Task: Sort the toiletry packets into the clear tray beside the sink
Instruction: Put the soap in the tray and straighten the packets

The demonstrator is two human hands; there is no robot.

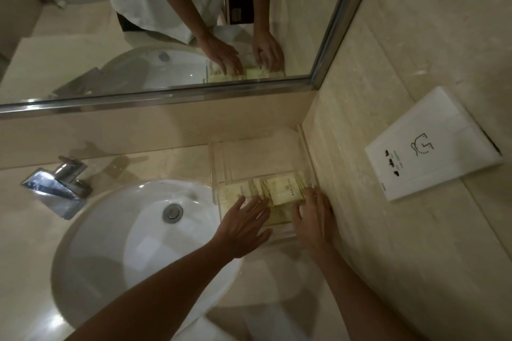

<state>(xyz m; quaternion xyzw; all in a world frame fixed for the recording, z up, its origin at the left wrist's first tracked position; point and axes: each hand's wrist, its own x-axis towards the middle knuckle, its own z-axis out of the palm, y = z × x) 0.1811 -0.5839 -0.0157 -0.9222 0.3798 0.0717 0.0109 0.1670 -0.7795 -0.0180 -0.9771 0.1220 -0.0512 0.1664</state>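
Observation:
A clear tray point(250, 158) stands on the counter between the sink and the right wall. Several pale yellow toiletry packets point(285, 190) lie in its near half; the far half holds none. My left hand point(243, 225) rests flat with fingers spread on the packets at the tray's left side. My right hand point(314, 216) lies over the packets at the tray's right side, fingers curled down on them. Whether either hand grips a packet is hidden.
A white round sink point(133, 243) with a chrome tap point(59, 185) sits left of the tray. A mirror point(166, 22) runs along the back wall. A white socket plate point(432, 147) is fixed on the right wall, close to the tray.

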